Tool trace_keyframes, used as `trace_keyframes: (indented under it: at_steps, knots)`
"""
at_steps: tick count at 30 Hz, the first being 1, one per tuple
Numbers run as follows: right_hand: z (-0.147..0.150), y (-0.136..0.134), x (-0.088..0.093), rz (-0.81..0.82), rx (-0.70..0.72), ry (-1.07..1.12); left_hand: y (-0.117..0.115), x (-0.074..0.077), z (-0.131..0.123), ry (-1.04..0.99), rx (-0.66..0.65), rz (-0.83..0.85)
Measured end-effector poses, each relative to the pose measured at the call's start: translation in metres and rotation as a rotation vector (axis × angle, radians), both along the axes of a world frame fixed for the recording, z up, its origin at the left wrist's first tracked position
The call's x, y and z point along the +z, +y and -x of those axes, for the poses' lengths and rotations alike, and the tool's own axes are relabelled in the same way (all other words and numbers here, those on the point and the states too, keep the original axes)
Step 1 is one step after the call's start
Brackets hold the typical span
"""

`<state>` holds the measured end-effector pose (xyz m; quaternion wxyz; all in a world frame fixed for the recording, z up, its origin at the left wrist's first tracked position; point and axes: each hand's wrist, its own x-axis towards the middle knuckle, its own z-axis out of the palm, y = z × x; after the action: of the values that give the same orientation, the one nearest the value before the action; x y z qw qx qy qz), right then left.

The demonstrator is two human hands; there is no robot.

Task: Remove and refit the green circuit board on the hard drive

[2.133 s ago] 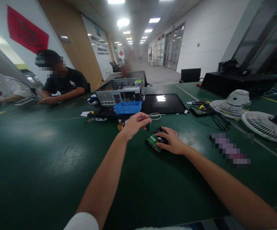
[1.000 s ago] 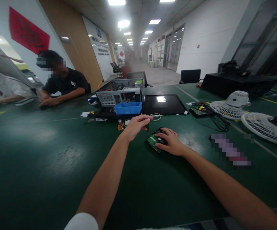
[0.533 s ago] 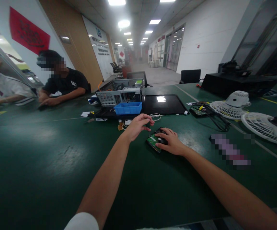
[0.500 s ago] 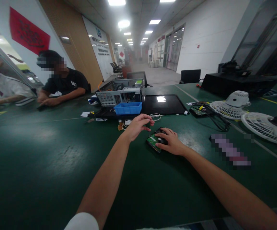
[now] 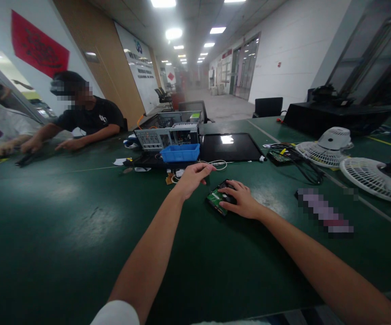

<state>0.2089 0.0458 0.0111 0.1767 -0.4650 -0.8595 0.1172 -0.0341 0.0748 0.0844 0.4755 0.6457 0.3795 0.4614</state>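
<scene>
A hard drive (image 5: 215, 199) with a green circuit board facing up lies on the green table in front of me. My right hand (image 5: 241, 199) is laid over its right half, thumb and fingers steadying it against the table. Just left of the drive and slightly above it is my left hand (image 5: 194, 178), its thumb and forefinger pinched together. Whatever may be between those fingertips is too small to make out. Beyond the left hand stands a blue plastic tray (image 5: 180, 154), and a white cable (image 5: 221, 165) curls beside it.
An opened computer case (image 5: 165, 133) stands behind the tray, with a dark flat screen panel (image 5: 231, 146) beside it. White fan parts (image 5: 368, 176) and black cables (image 5: 312, 174) lie to the right. Two people (image 5: 89, 117) work at the left side.
The fingers of my left hand have drawn closer together into a pinch. My right hand and the hard drive stay in place. At the left, a co-worker's hand has reached further left.
</scene>
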Motion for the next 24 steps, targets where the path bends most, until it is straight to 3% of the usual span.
trace_keyframes:
  at_steps: [9,24]
  knots:
    - [0.0004,-0.0002,0.0012,0.008,0.002,-0.005,-0.0045,0.0025,-0.0022,-0.127,-0.162,0.124]
    - [-0.0025,0.0039,0.0035,0.065,0.013,-0.045,-0.0044,0.0038,-0.0011,-0.189,-0.156,0.195]
